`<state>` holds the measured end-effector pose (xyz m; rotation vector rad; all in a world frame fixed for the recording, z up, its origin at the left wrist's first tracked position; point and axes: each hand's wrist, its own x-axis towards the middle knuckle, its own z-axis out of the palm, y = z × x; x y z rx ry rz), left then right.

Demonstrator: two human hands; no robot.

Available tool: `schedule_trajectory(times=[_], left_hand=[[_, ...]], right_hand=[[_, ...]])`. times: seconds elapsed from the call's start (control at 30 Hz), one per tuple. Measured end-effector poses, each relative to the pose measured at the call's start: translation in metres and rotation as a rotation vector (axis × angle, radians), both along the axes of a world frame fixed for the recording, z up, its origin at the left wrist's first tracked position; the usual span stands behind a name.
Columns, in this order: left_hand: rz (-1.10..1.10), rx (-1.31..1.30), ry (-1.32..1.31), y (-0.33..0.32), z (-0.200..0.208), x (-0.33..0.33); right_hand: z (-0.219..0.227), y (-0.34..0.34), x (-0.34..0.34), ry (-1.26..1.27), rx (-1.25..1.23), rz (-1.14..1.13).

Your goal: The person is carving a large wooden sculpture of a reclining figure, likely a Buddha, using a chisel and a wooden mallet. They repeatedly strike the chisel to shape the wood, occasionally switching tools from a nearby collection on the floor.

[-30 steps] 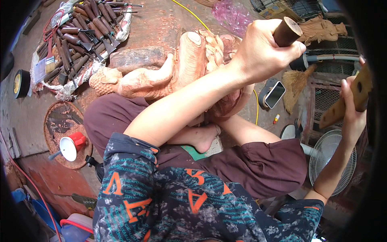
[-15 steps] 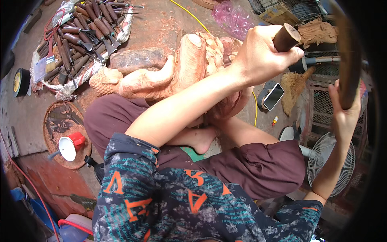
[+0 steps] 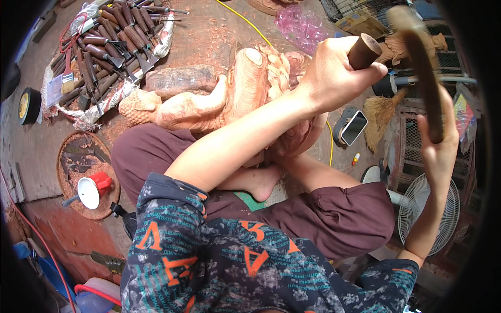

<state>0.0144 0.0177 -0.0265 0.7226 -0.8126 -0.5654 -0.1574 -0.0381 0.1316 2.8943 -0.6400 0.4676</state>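
The carved wood (image 3: 242,88) lies mostly left of the 2 hands (image 3: 331,70) (image 3: 440,143).

A narrow gap shows between the left hand (image 3: 331,73), closed round a dark cylindrical wooden handle (image 3: 365,51), and the blurred dark brown wooden tool (image 3: 427,86) in the right hand (image 3: 441,138). Along the brown floor's (image 3: 203,36) upper edge, a hand could pass between the heap of dark-handled chisels (image 3: 129,40) and the crumpled pink plastic bag (image 3: 300,31), crossing a thin yellow cord (image 3: 245,16). The bare left forearm (image 3: 245,133) and reddish carved wooden figure (image 3: 242,86) block the middle; a red-and-white cup (image 3: 95,189) obstructs the round woven tray's (image 3: 99,213) right edge.
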Motion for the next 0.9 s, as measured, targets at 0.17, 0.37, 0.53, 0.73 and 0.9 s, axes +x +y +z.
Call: schedule_trajectory(times=[0.17, 0.37, 0.53, 0.73, 0.9], left_hand=[[0.047, -0.091, 0.021, -0.002, 0.004, -0.003], [-0.002, 0.010, -0.071, 0.002, 0.002, 0.006], [-0.105, -0.020, 0.043, 0.000, -0.001, 0.004], [-0.190, -0.080, 0.142, -0.001, -0.005, 0.009], [-0.242, 0.015, 0.314, 0.007, 0.001, 0.023]], right_hand=[[0.007, -0.009, -0.014, -0.057, 0.175, -0.127], [0.009, -0.016, -0.009, 0.008, 0.194, -0.092], [-0.004, 0.004, 0.006, 0.108, 0.151, -0.124], [0.006, -0.014, -0.004, -0.115, 0.269, -0.084], [-0.004, -0.004, 0.008, 0.114, 0.147, -0.066]])
